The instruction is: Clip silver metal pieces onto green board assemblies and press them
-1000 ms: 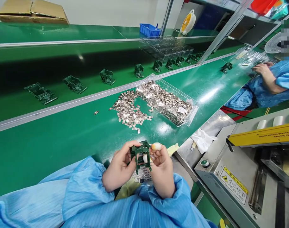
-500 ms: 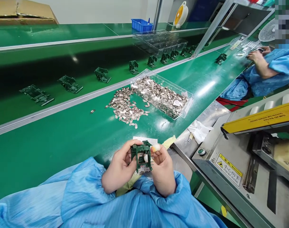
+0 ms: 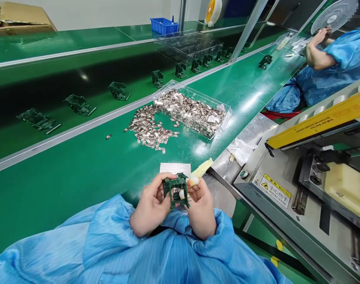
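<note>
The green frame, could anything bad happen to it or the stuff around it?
The frame might slip and drop: only the left grip and right grip seem to hold it. A white finger cover shows in its opening and could snag. Loose metal bits lie outside the clear box, so a bump might scatter them.

The green frame (image 3: 174,183) held near looks like moulded plastic with a low sheen. Beneath it, the bench (image 3: 79,173) is smooth and glossy, throwing back white glare. The small loose pieces (image 3: 152,134) are shiny metal; the bin (image 3: 226,121) beside them is clear, glossy plastic. The smock (image 3: 168,260) is blue cloth, creased and faintly lustrous. At far left, the box (image 3: 27,14) looks like brown cardboard; at right, the machine's casing (image 3: 256,191) is dull grey metal.
</note>
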Demonstrator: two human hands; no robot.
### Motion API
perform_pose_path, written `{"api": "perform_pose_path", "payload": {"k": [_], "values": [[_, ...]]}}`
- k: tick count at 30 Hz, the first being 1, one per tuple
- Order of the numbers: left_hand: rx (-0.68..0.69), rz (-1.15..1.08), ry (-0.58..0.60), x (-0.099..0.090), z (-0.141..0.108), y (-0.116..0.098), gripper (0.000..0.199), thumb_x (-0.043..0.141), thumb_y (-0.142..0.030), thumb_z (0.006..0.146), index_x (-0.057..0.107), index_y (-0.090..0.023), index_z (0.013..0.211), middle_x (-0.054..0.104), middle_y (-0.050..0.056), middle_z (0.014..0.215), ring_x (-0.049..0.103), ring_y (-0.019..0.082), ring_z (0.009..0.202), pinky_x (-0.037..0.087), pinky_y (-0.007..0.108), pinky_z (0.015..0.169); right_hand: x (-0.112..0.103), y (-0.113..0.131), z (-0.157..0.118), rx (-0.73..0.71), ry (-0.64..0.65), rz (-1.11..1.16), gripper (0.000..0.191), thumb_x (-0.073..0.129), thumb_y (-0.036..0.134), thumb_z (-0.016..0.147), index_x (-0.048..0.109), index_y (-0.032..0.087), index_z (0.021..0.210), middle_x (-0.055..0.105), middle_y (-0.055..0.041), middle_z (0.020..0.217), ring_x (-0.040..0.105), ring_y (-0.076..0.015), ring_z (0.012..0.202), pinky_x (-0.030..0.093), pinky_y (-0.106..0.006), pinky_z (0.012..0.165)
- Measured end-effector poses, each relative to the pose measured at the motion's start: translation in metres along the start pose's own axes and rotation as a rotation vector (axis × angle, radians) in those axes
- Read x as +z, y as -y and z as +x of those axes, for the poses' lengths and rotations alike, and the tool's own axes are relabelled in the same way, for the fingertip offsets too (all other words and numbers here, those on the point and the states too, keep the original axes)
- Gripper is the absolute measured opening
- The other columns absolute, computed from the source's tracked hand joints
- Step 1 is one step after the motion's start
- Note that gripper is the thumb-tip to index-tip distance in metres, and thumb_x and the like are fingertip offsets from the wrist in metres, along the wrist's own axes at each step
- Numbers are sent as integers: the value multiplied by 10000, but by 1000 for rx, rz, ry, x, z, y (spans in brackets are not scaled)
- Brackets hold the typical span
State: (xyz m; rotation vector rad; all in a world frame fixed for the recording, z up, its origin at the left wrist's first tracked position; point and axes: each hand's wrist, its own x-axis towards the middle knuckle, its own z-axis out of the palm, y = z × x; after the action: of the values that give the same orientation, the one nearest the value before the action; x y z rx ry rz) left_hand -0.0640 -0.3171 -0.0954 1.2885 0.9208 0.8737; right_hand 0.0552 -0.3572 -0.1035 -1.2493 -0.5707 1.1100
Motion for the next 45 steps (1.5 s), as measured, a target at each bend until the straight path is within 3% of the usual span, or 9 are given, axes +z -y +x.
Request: {"api": "perform_pose_path", "payload": {"k": [4,8,11,13,21,29,35,39,45], "values": [[2,55,25,3,-2,1,340,650,-146,746,568,-198,1072,617,-13,806,587,108,651,523,201,589,-6,6,-3,-22,18,-34,297,764,212,672,543,234,868,623,22,750,602,-142,684,534,-243,627],[-13,48,71,3,9,2,349,692,-204,745,550,-191,1063,607,-6,815,594,110,652,531,193,552,-39,5,0,-86,12,-82,302,749,314,745,597,228,991,643,-8,814,618,-167,749,557,-281,649],[-10,-24,57,2,29,5,384,701,-261,753,511,-189,1078,598,-8,833,610,119,681,568,227,582,-68,-11,4,-97,-49,-203,277,701,454,802,655,202,908,653,-27,795,602,-166,715,542,-287,619],[-4,-49,66,3,43,9,416,707,-272,744,492,-182,1088,593,-18,812,619,123,684,579,246,611,-76,-25,7,-61,35,-253,342,698,522,786,681,181,805,656,-33,708,590,-168,643,517,-288,577],[44,54,85,10,63,29,433,666,-218,778,517,-178,1182,632,2,823,640,130,703,549,228,633,-60,-56,12,-108,167,-272,352,607,513,837,624,190,697,600,-5,618,512,-148,573,443,-273,566],[26,71,78,8,62,25,408,683,-236,788,544,-184,1168,622,-15,772,602,104,632,508,190,571,-80,-64,15,-185,184,-507,249,585,395,803,581,229,617,537,8,591,465,-162,573,376,-284,572],[36,-29,110,8,62,21,390,698,-278,802,506,-181,1128,633,-15,802,619,102,658,538,203,612,-92,-34,14,-132,170,-716,95,627,165,681,647,247,724,631,5,621,520,-180,553,382,-271,546],[48,-134,102,7,57,22,373,668,-313,855,480,-193,1154,634,-5,846,633,106,683,561,229,654,-90,6,4,-178,55,-821,94,661,191,747,615,241,681,582,29,542,503,-154,482,370,-262,487],[87,-226,139,11,46,23,334,610,-347,918,476,-212,1192,645,26,943,636,122,797,550,232,723,-64,35,3,-227,27,-468,112,653,281,860,719,219,925,712,-40,795,664,-187,624,561,-319,610]]}}
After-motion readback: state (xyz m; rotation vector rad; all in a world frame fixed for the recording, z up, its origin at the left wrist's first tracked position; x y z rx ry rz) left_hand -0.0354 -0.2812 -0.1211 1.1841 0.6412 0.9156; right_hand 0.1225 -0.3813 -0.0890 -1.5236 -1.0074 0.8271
